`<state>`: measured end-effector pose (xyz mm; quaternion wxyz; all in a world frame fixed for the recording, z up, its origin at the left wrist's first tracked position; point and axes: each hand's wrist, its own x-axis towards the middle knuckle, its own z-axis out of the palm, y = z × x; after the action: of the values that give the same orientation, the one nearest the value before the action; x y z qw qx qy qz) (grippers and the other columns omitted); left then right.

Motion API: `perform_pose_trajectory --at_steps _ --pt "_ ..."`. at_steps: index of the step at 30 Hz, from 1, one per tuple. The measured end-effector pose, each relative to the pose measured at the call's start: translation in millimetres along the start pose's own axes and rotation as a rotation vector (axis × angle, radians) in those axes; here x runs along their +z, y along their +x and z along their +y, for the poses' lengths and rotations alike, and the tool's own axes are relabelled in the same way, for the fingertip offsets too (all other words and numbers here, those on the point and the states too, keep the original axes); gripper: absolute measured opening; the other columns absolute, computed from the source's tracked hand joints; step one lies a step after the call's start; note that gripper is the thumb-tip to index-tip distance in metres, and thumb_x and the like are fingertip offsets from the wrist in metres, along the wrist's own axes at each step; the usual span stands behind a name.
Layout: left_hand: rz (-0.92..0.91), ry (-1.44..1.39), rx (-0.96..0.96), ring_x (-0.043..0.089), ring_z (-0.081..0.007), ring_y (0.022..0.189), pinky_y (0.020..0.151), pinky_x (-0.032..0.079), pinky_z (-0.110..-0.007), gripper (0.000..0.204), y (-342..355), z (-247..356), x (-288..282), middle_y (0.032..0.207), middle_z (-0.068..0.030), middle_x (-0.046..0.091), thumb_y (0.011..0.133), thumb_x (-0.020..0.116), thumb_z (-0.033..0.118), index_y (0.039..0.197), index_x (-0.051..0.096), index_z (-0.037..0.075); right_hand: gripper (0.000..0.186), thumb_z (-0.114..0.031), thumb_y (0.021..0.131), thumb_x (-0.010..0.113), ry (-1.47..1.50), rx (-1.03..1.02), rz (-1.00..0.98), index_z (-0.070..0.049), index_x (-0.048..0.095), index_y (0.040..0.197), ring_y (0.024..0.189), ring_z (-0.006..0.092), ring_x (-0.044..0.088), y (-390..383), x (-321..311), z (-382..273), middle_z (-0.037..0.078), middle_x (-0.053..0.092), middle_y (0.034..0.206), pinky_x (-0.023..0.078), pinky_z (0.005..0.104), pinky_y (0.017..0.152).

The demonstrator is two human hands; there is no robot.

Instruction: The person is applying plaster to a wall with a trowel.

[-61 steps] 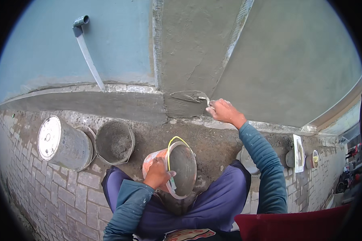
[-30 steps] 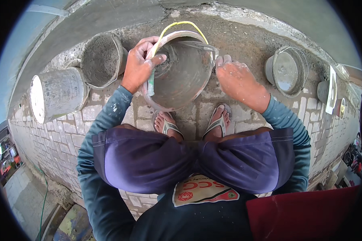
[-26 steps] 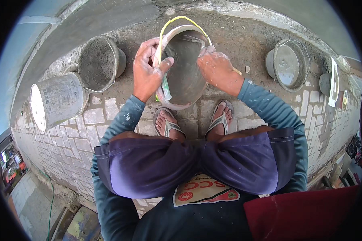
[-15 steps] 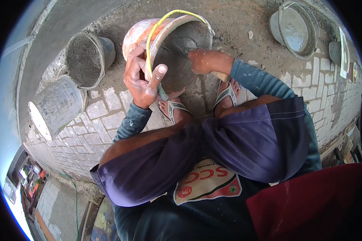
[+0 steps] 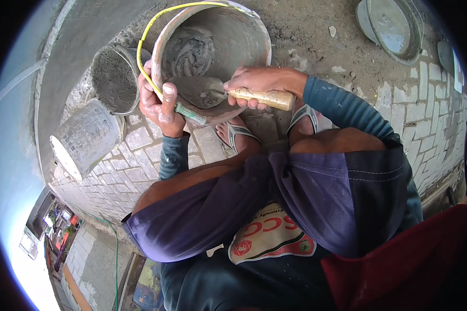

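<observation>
A round bucket (image 5: 238, 39), its inside coated in grey, is tipped so that its mouth faces me. My left hand (image 5: 158, 106) is closed over its near-left rim, thumb up. A yellow-sleeved bucket handle (image 5: 141, 52) arcs past that hand. Below the thumb pokes out a pale green handle-like piece (image 5: 191, 114); what it belongs to is hidden. In my right hand (image 5: 262, 83) is a trowel, gripped by its wooden handle (image 5: 267, 98). Its blade (image 5: 205, 92) lies inside the bucket, smeared grey. Wet mortar (image 5: 189, 52) clings to the bucket's bottom.
On the left stand a bucket of grey mortar (image 5: 114, 80) and a bucket lying on its side (image 5: 88, 136), near a wall. At far right is a basin-like bucket with water (image 5: 392, 26). My sandalled feet (image 5: 236, 132) rest on paving blocks (image 5: 140, 139) close to the bucket.
The bucket has tilted so its mouth turns more toward me, showing the bottom. My right hand has drawn back toward the near rim, bringing the trowel's handle and blade into sight.
</observation>
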<state>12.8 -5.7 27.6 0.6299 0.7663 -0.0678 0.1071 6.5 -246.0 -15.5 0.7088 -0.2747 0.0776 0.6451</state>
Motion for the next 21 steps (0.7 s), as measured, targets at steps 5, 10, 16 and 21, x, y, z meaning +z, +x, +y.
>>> perform_pose_trajectory --at_steps 5,10,16,21 --pt "0.016 -0.135 -0.195 0.057 -0.0137 0.108 0.1 0.041 -0.03 0.05 39 -1 -18 0.119 -0.0084 0.065 0.095 0.068 0.032 0.13 0.06 -0.004 0.03 -0.021 0.095 0.057 -1.159 -0.213 0.483 0.008 0.06 0.09 0.069 0.0299 0.066 -25 0 -18 0.019 0.064 0.079 0.054 0.0409 0.062" --pt "0.026 -0.14 -0.193 0.049 -0.0065 0.086 0.083 0.04 -0.024 0.044 50 -4 -21 0.097 0.0025 0.06 0.095 0.069 0.03 0.125 0.063 -0.002 0.023 -0.011 0.086 0.06 -1.623 -0.664 0.833 0.012 0.062 0.089 0.089 0.0463 0.066 -11 -3 -26 0.031 0.065 0.084 0.052 0.0507 0.08" --pt "-0.021 -0.057 -0.183 0.037 -0.0027 0.073 0.067 0.029 -0.02 0.044 44 4 -8 0.086 0.0084 0.053 0.093 0.071 0.03 0.124 0.065 -0.001 0.034 -0.019 0.099 0.052 -1.382 -0.36 0.665 0.012 0.062 0.091 0.089 0.0515 0.065 14 4 -26 0.035 0.065 0.089 0.05 0.0561 0.081" --pt "-0.034 -0.136 -0.175 0.061 -0.0166 0.109 0.102 0.043 -0.032 0.046 38 6 -3 0.122 -0.0114 0.067 0.098 0.065 0.025 0.132 0.058 -0.005 0.04 -0.025 0.104 0.047 -1.147 -0.423 0.8 0.012 0.06 0.1 0.09 0.0548 0.063 27 -5 -8 0.038 0.064 0.09 0.049 0.0585 0.082"
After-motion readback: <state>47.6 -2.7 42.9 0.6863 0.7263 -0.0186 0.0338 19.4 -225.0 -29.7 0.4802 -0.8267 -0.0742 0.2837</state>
